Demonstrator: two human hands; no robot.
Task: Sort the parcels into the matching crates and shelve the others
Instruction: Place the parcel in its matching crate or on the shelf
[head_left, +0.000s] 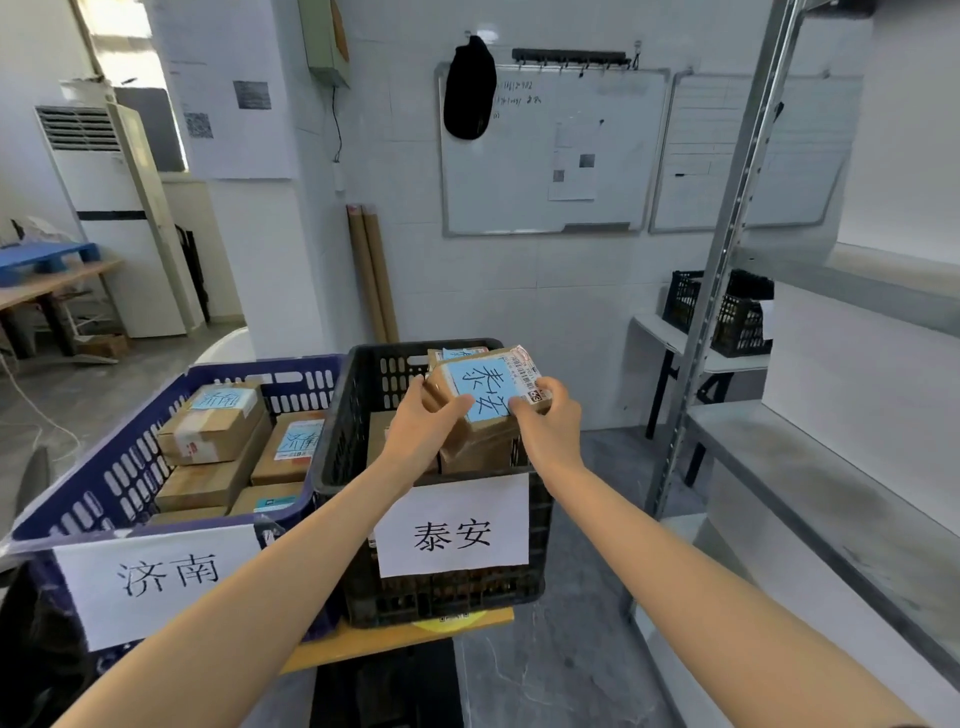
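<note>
Centre frame: your left hand (423, 428) and right hand (553, 421) are clamping fingers on the parcel (491, 427) above the black crate (345, 415), its label (480, 387) matching the crate's sign (452, 525).

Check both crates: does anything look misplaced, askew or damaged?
Nothing serious stands out. The parcel in the left hand and right hand carries the same characters as the sign on the black crate. In the blue crate, the top parcel lies tilted on the stack. No damage shows.

White tiled wall (519, 291) carries two whiteboards (509, 182); grey floor (587, 649), metal shelving (831, 467) at right.
</note>
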